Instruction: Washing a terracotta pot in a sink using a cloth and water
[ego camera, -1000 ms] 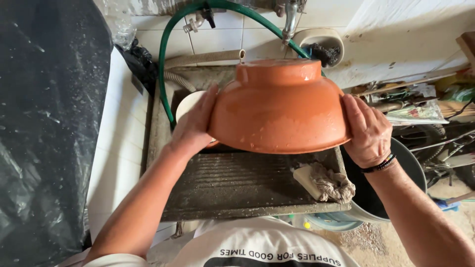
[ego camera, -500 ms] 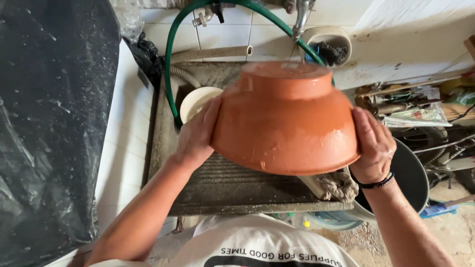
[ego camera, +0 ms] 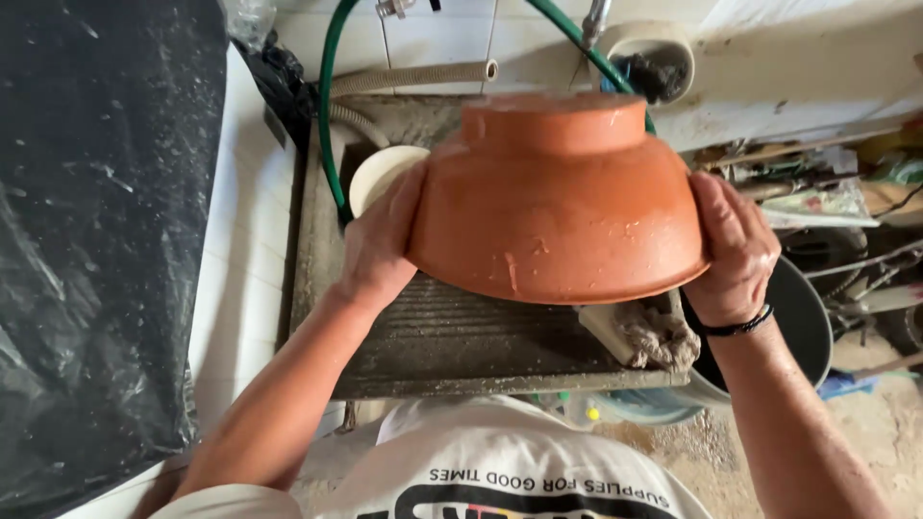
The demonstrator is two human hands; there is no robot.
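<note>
A wide sheet of black plastic, crinkled and flecked with pale dust, fills the whole left side beside a strip of white tile. Next in size is the grey concrete wash sink in front of us, its ribbed scrubbing slope rough and damp. Over it we hold a terracotta bowl upside down and tilted, its round foot ring uppermost, its smooth orange wall wet and glossy with pale smears. It hangs in the air, clear of the sink, and it hides most of the basin behind it. Our left hand presses flat against the left wall of the bowl, fingers spread in an open grip; our right hand clasps the right rim the same way, a dark beaded band at the wrist. A dark round bucket stands just right of the sink, partly behind our right forearm. A green hose arcs down from the tiled wall into the basin, with a ribbed beige hose lying across the back edge. A cream bowl peeks out behind our left hand. At the sink's right front corner a crumpled beige rag lies on a pale bar
</note>
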